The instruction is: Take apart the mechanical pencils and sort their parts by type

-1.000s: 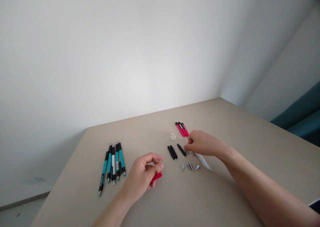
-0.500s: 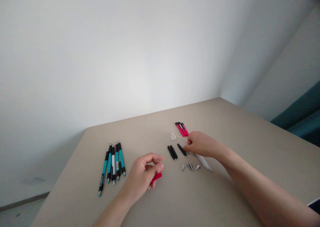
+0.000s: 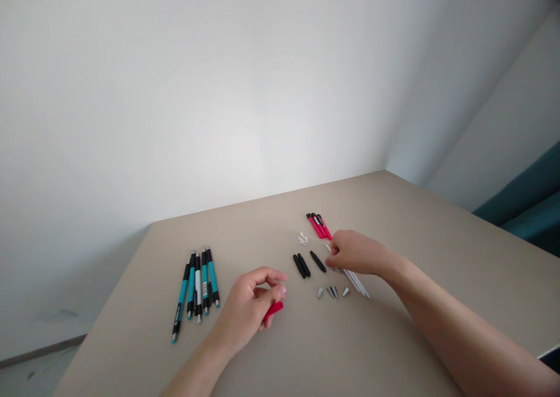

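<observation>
My left hand (image 3: 251,303) is closed around a red pen barrel (image 3: 274,310), most of it hidden by the fingers. Farther right, my right hand (image 3: 352,251) reaches down to the table with its fingers pinched together over the white pen refills (image 3: 356,284). Whatever the fingertips hold, if anything, is hidden. Just left of that hand lies a black pen grip (image 3: 318,261), and two more black grips (image 3: 301,266) sit side by side beyond it. Several silver pen tips (image 3: 333,292) rest nearer to me.
Several red barrels with black ends (image 3: 319,226) lie behind my right hand. Small white plastic pieces (image 3: 303,239) are heaped beside them. At left, several teal, white and black pens (image 3: 198,286) lie in a row. A wall (image 3: 262,93) rises behind the table (image 3: 332,350).
My right hand has shifted slightly right, away from the single black grip, and more of that grip shows. My left hand stays in place with the red barrel.
</observation>
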The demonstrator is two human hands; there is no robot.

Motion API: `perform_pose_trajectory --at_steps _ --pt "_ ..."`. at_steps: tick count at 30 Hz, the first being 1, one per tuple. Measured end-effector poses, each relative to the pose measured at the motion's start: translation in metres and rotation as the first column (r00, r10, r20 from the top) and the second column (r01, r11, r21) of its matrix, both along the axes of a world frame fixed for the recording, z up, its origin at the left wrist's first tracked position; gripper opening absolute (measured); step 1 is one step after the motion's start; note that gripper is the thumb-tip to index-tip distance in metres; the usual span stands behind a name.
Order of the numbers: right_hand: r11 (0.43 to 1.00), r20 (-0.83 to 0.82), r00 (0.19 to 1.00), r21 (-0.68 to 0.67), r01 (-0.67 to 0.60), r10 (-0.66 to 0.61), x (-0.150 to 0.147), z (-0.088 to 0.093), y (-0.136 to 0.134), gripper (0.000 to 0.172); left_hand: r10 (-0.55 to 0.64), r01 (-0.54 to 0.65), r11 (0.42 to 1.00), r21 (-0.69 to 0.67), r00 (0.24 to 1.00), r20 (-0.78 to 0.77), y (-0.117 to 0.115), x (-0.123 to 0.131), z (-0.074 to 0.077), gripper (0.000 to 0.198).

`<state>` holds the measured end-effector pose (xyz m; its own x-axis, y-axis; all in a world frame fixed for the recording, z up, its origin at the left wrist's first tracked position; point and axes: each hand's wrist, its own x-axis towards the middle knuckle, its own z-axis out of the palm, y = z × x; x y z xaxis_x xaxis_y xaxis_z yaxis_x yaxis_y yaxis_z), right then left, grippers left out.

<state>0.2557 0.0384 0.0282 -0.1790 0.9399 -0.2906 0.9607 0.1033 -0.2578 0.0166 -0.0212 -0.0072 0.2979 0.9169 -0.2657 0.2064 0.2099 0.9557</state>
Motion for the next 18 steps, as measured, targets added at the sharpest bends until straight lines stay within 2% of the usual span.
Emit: perform_pose_trajectory --at_steps 5,18 --pt "1.000 -0.028 1.000 0.028 0.012 -0.011 0.0009 -0.0005 0.0015 0.011 -0.008 0.008 1.000 0.008 1.000 -0.012 -0.0003 0.0000 0.0004 0.028" --pt "1.000 -0.036 0.999 0.027 0.008 -0.008 0.0012 -0.0064 0.0032 0.013 -0.004 0.003 1.000 -0.012 1.000 -0.013 -0.0009 -0.0001 0.0022 0.027"
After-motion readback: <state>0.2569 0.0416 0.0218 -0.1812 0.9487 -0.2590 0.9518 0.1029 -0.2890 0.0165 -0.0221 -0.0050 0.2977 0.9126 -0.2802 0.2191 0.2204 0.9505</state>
